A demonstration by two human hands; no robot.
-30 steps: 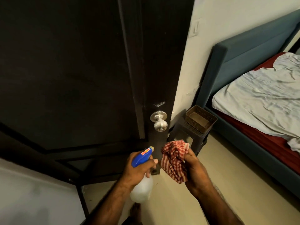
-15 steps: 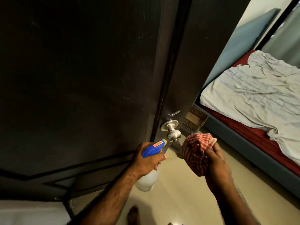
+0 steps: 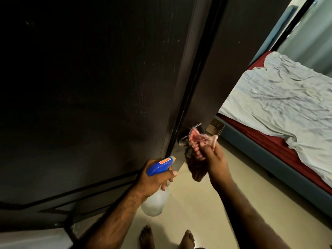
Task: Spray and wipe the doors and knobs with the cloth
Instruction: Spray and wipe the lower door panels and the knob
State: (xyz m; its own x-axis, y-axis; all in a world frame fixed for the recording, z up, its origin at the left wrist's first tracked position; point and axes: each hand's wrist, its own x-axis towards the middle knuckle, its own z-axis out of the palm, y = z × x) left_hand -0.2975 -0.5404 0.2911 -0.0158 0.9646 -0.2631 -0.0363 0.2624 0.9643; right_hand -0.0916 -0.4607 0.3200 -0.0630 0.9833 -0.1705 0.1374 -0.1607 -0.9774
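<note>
Your left hand (image 3: 154, 178) wraps its fingers round the spray bottle (image 3: 156, 193), parked low beside the door (image 3: 89, 87), so your right hand (image 3: 215, 159), fingers bunching the cloth (image 3: 196, 146), can rub the covered knob.

The right hand (image 3: 215, 159) presses a blurred red-checked cloth (image 3: 195, 146) against the dark wooden door (image 3: 89, 87), seemingly over its knob; the left hand (image 3: 154, 178) grips a blue-headed translucent spray bottle (image 3: 156, 194).
</note>
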